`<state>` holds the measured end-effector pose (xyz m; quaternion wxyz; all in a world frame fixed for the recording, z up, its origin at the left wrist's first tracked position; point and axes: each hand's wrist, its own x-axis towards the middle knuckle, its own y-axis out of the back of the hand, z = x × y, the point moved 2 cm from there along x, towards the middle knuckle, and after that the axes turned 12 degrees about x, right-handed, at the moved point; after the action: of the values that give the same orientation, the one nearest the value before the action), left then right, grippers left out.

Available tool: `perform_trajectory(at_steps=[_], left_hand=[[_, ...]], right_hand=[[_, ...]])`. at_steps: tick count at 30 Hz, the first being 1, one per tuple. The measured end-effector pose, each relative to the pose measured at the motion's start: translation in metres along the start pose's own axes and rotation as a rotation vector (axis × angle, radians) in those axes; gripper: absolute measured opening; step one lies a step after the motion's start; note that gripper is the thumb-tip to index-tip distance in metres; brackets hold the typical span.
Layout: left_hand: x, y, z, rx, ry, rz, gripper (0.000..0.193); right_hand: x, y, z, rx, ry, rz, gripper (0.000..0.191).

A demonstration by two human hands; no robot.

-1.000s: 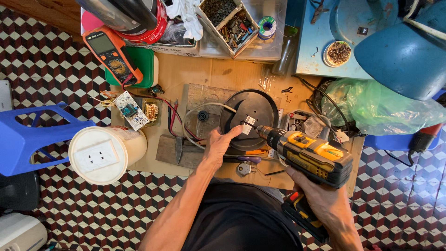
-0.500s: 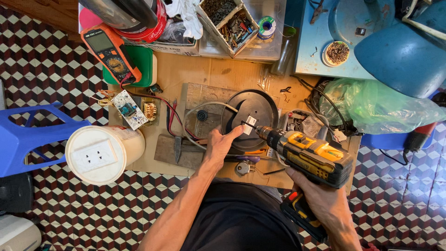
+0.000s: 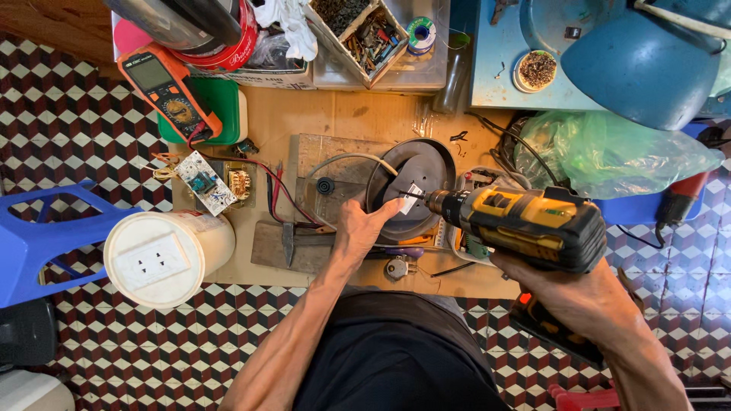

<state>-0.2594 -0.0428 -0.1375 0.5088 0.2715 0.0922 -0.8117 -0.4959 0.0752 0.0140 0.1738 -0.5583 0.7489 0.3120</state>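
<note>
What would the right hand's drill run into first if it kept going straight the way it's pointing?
The right hand aims the yellow drill leftward. Its bit tip sits at a small white piece that the left hand holds against the dark round disc; depth between them is unclear.

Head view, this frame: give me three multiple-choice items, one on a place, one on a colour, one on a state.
1. Where does the multimeter lie?
A. on the green box
B. on the blue stool
C. in the plastic bag

2. What colour is the drill's body?
A. red
B. yellow and black
C. white

3. What is the left hand doing?
A. resting on the floor
B. holding the white tub
C. holding a small white part at the drill tip

Answers:
1 A, the multimeter overlaps the green box.
2 B, see the drill.
3 C, the left hand pinches the small white part.
</note>
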Motion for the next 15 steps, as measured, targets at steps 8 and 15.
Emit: perform_trajectory(at_steps=[8,15], left_hand=[[0.0032,0.0033,0.0031,0.014,-0.042,-0.042,0.037],[0.0062,0.0005,-0.0030,0.053,-0.002,-0.043,0.035]], right_hand=[[-0.0048,-0.0010,-0.0069,-0.024,-0.003,0.024,0.040],[-0.0075,-0.0024,-0.0038,-0.073,0.033,0.011,0.044]])
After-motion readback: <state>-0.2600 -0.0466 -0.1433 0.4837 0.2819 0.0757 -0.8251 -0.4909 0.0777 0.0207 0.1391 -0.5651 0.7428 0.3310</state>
